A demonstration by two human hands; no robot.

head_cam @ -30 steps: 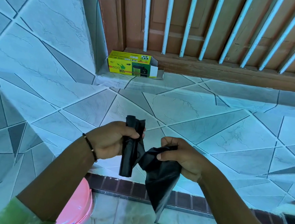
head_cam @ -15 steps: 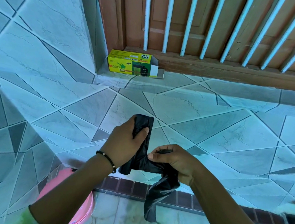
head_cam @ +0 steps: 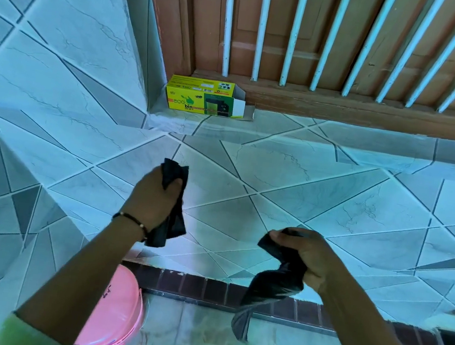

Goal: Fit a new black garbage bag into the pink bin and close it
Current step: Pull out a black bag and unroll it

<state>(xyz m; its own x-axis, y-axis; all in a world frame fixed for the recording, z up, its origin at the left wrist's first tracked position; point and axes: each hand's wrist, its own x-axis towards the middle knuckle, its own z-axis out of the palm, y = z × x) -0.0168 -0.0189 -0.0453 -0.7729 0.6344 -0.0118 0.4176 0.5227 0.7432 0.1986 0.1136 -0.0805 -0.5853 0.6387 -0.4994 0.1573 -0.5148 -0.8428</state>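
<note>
My left hand grips a folded bundle of black garbage bags, held upright with an end sticking out above my fist. About a hand's width to the right and lower, my right hand grips a separate crumpled black garbage bag that hangs down from my fist. The two black pieces are apart. The pink bin shows at the lower left, partly hidden under my left forearm; only its rounded pink top is visible.
A yellow garbage-bag box lies open on the tiled ledge by the wooden door with white bars. A dark brick strip edges the tiled step. Tiled walls rise on the left.
My hands have pulled apart. The black plastic that joined them is now two pieces: the folded bundle in my left hand, the loose bag in my right, which moved right.
</note>
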